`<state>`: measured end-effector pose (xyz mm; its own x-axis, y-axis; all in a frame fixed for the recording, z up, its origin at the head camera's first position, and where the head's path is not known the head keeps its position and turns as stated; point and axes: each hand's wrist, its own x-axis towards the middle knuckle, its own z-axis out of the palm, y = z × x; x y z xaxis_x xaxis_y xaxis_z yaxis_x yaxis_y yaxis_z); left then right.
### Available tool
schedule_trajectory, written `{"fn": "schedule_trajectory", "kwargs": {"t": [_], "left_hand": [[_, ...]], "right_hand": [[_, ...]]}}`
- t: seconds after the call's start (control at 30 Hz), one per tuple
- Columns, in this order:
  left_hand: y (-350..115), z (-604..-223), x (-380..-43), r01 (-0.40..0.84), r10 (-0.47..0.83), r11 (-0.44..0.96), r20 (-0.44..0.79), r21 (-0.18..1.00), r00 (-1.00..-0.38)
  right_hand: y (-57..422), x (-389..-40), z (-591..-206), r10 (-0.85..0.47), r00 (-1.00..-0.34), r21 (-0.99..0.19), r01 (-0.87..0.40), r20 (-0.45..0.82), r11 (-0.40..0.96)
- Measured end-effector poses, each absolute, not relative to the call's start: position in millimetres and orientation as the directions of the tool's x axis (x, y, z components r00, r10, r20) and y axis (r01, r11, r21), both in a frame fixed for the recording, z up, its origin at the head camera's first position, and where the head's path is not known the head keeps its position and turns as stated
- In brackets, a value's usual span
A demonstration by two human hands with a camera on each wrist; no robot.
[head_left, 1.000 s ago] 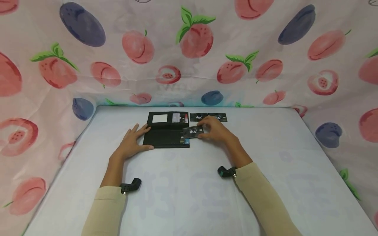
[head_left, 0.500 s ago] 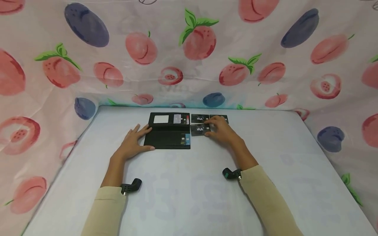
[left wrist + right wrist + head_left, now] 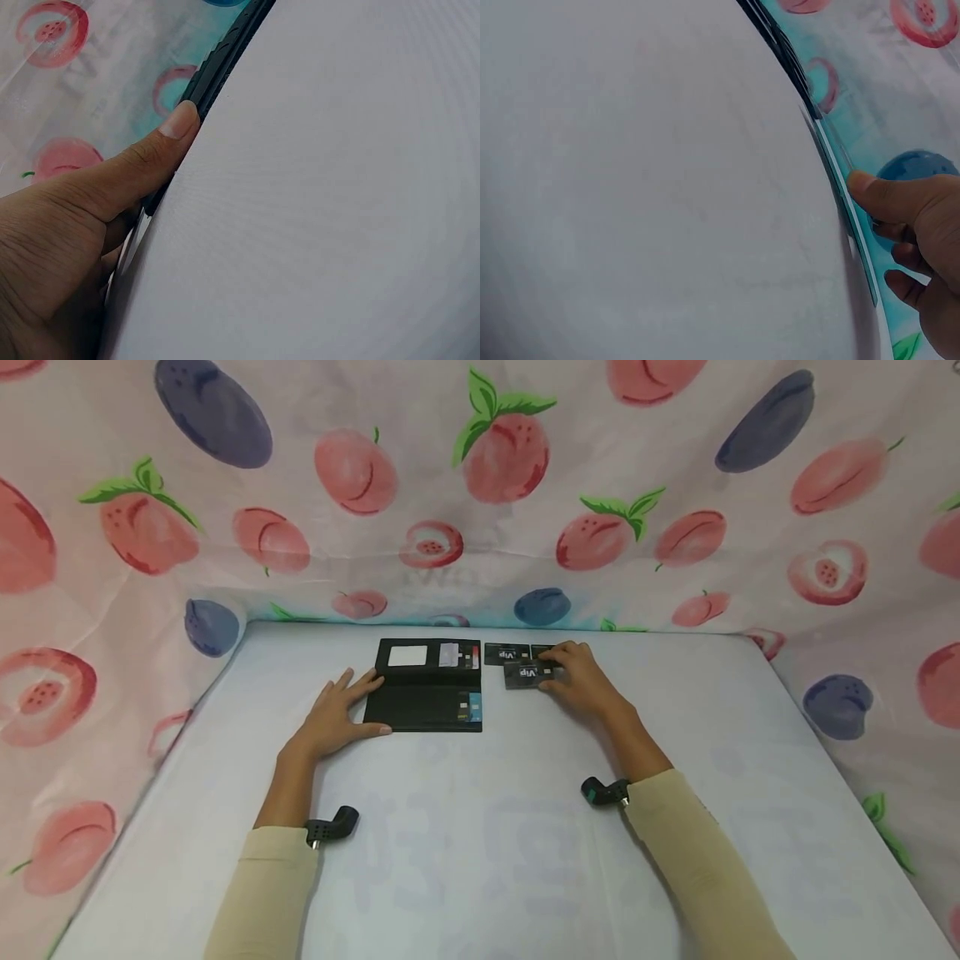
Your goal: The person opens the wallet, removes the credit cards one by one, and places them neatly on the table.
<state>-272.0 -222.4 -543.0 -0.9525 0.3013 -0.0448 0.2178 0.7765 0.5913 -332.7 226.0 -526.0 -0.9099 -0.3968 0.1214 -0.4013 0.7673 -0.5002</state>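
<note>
A black wallet [image 3: 416, 715] lies unfolded flat on the white table, with cards in its slots, including a blue one [image 3: 476, 707]. My left hand [image 3: 330, 718] rests at its left side, fingers spread and thumb on the near edge. In the left wrist view the thumb [image 3: 142, 161] lies along the wallet's edge [image 3: 229, 60]. To the right of the wallet, my right hand [image 3: 583, 678] pinches a black "Vip" card [image 3: 525, 675] by its right end. Two similar cards lie behind it: the left card [image 3: 504, 652] in plain sight, the right card [image 3: 542, 649] partly covered by the fingers.
The white-covered table [image 3: 480, 860] ends at the back against a hanging fruit-print cloth [image 3: 300, 410], which also rises along the left and right sides. A small black camera [image 3: 333, 827] sits on the left wrist and another black camera [image 3: 603, 791] on the right.
My right hand has drawn the pinched card rightward, off the wallet's lower right corner and away to its right side. The left hand has stayed on the wallet.
</note>
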Motion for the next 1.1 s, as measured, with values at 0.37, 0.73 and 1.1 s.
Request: {"fn": "schedule_trajectory", "kwargs": {"t": [0.37, 0.73, 1.1], "left_hand": [[-222.8, -540.9, -272.6, 0.225, 0.31, 0.772, -0.043, 0.595, -0.95], [-222.3, -545.4, -272.5, 0.213, 0.296, 0.788, -0.052, 0.578, -0.954], [-220.4, -540.0, -270.6, 0.197, 0.285, 0.791, -0.065, 0.579, -0.956]], "right_hand": [[240.5, -339.0, -525.3, -0.371, -0.92, -0.478, -0.382, 0.122, 0.791], [256.8, -342.3, -523.6, -0.363, -0.926, -0.429, -0.372, 0.105, 0.823], [267.6, -347.6, -520.8, -0.311, -0.945, -0.403, -0.323, 0.097, 0.856]]}}
